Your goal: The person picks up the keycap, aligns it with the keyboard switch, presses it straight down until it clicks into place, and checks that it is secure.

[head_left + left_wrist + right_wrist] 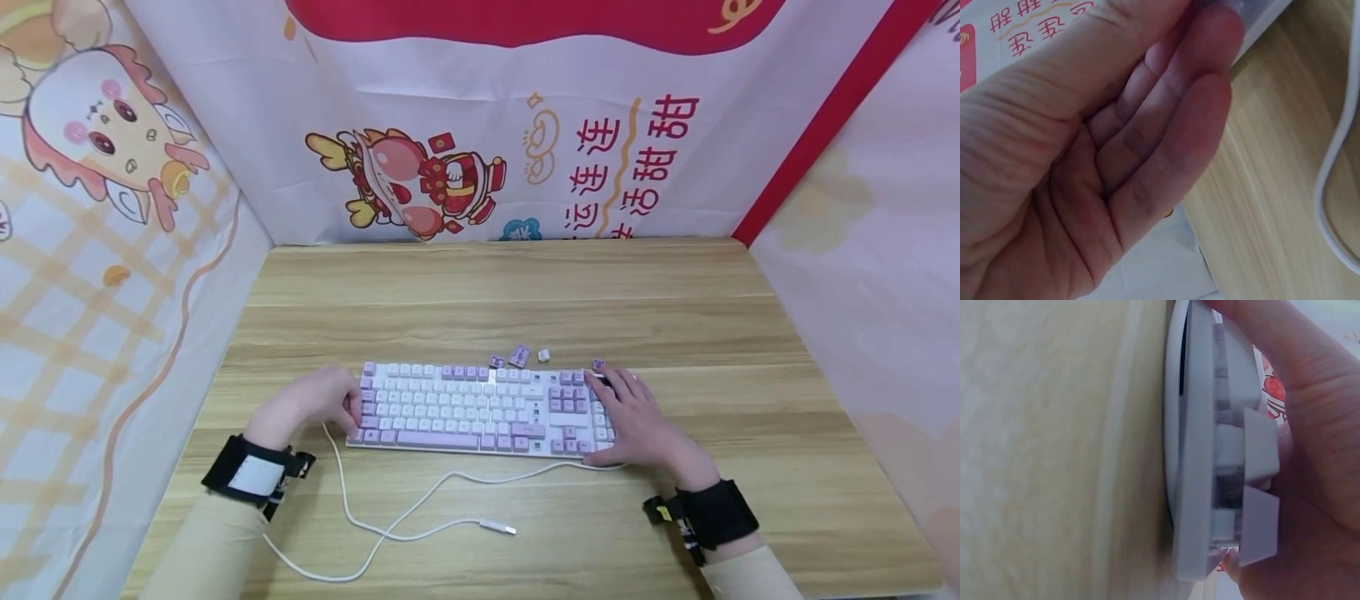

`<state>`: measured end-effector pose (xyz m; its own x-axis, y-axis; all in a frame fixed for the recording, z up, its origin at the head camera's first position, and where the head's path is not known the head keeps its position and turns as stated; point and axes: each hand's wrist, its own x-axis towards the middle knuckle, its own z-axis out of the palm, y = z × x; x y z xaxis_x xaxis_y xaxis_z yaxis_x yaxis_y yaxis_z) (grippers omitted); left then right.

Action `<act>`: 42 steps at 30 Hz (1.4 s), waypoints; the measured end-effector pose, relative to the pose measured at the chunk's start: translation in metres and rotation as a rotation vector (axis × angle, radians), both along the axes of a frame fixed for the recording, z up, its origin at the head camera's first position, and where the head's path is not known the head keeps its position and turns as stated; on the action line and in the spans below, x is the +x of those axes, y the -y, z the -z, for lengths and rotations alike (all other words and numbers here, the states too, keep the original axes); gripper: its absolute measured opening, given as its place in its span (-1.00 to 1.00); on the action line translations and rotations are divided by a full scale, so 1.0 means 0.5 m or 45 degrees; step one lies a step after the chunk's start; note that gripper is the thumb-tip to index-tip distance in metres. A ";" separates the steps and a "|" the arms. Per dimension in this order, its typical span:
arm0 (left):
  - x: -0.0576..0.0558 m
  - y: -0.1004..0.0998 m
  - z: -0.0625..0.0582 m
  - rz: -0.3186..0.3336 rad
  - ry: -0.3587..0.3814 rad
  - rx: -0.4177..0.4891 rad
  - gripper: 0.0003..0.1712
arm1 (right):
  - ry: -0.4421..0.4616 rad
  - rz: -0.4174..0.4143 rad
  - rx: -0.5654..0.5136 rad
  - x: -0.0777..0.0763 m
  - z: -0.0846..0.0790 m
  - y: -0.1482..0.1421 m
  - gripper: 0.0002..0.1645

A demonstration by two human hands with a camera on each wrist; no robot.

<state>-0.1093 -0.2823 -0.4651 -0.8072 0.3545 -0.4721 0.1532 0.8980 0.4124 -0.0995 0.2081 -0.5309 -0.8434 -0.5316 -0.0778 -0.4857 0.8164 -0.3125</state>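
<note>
A white and purple keyboard point(450, 408) lies flat on the wooden table in the head view. Several of its key positions lack caps and show bare switches. At its left end my left hand point(322, 400) pinches the near-left corner with curled fingers; in the left wrist view the fingertips point(1210, 106) meet the keyboard's edge, and the exact contact is partly hidden. My right hand point(637, 421) spans the right end, thumb at the near edge and fingers toward the far edge. The right wrist view shows the keyboard's side point(1194, 456) close to that palm.
Loose keycaps lie just behind the keyboard: a larger purple one point(519, 357), small purple ones point(497, 362) point(597, 365) and a white one point(543, 355). The white cable point(420, 500) loops in front, ending in a USB plug point(497, 527). Printed cloth walls point(637, 75) surround the table.
</note>
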 end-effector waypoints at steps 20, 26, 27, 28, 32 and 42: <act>0.012 -0.004 0.000 -0.008 -0.021 -0.030 -0.76 | -0.025 -0.008 -0.012 0.008 -0.008 0.001 0.52; 0.016 -0.020 -0.015 0.023 -0.102 0.022 -0.79 | 0.015 0.005 0.005 0.007 -0.003 0.004 0.54; 0.014 -0.024 -0.016 0.028 -0.129 0.047 -0.81 | 0.019 0.006 0.008 0.008 -0.002 0.004 0.54; 0.011 -0.029 -0.017 0.029 -0.151 0.072 -0.83 | 0.030 0.010 0.009 0.008 -0.001 0.004 0.54; -0.002 -0.057 -0.021 0.040 -0.234 0.130 -0.92 | 0.044 0.021 0.003 0.009 -0.002 0.003 0.54; -0.031 -0.144 -0.023 0.152 -0.313 0.120 -0.82 | 0.045 0.029 -0.003 0.004 -0.003 0.001 0.54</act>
